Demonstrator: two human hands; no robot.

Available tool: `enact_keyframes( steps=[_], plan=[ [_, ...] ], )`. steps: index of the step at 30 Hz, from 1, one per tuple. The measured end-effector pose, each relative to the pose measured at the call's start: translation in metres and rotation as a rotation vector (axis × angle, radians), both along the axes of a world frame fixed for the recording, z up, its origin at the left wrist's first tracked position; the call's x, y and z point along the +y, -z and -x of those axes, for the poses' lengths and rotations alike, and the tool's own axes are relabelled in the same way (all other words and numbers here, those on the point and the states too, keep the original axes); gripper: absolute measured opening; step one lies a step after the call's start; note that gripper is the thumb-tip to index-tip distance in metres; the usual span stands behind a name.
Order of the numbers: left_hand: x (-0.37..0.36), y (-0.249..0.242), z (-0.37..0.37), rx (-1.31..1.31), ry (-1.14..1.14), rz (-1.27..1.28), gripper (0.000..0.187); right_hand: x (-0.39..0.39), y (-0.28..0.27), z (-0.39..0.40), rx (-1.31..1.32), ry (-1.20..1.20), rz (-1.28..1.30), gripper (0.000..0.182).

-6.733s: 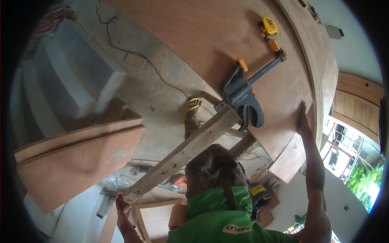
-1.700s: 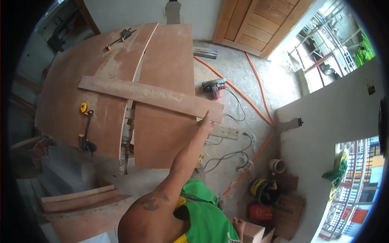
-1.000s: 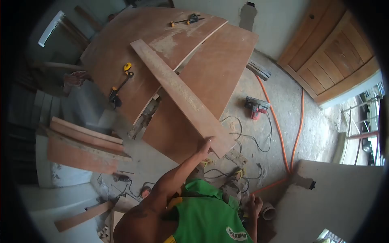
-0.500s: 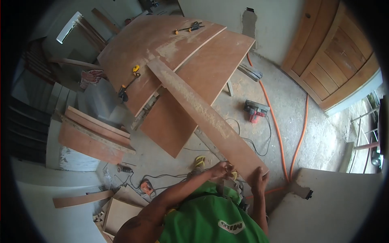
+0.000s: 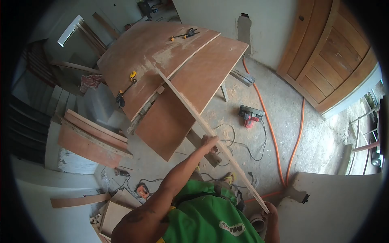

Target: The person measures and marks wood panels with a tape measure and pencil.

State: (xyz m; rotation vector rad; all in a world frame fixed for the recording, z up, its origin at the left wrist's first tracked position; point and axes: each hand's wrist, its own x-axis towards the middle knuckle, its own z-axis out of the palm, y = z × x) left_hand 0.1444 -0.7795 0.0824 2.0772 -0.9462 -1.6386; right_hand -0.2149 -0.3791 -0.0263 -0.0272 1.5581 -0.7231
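Note:
A long plywood strip (image 5: 202, 123), turned up on its narrow edge, slants from the stacked sheets down toward my right side. My left hand (image 5: 210, 143) is closed around it partway along its length. At its near end, my right hand (image 5: 272, 211) grips the strip, with some of the fingers hidden. The strip's far end rests on the large plywood sheets (image 5: 142, 44), beside a patch of sawdust. Another plywood sheet (image 5: 162, 129) lies under its middle.
Two clamps, a black one (image 5: 184, 35) and a yellow-tipped one (image 5: 129, 89), lie on the sheets. A red power saw (image 5: 251, 115) sits on the floor with its cord near an orange hose (image 5: 269, 117). Curved wood pieces (image 5: 95, 135) stand left; a wooden door (image 5: 330, 52) leans right.
The strip has rolled from lying flat onto its edge, and loose sawdust is gone from its face. My left hand has moved forward along it; my right hand has dropped lower with the near end.

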Motion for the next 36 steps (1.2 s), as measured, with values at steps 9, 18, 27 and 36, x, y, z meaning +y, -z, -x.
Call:
enact_keyframes(
  steps=[9, 18, 27, 36],
  plan=[
    [-0.025, 0.0, -0.019, 0.096, -0.038, 0.078, 0.034, -0.053, -0.004, -0.006, -0.084, -0.014, -0.165, 0.026],
    [-0.178, 0.069, -0.172, 0.31, -0.451, 0.304, 0.029, -0.243, -0.063, -0.194, 0.477, 0.258, 0.707, 0.029],
    [-0.265, 0.04, -0.282, 0.264, -0.537, 0.444, 0.053, -0.415, -0.039, -0.352, 0.361, 0.362, 0.745, 0.03],
    [-0.045, 0.054, -0.236, -0.146, -0.374, 0.798, 0.033, -0.582, 0.074, -0.504, 0.228, -0.303, 0.352, 0.035]
  ],
)
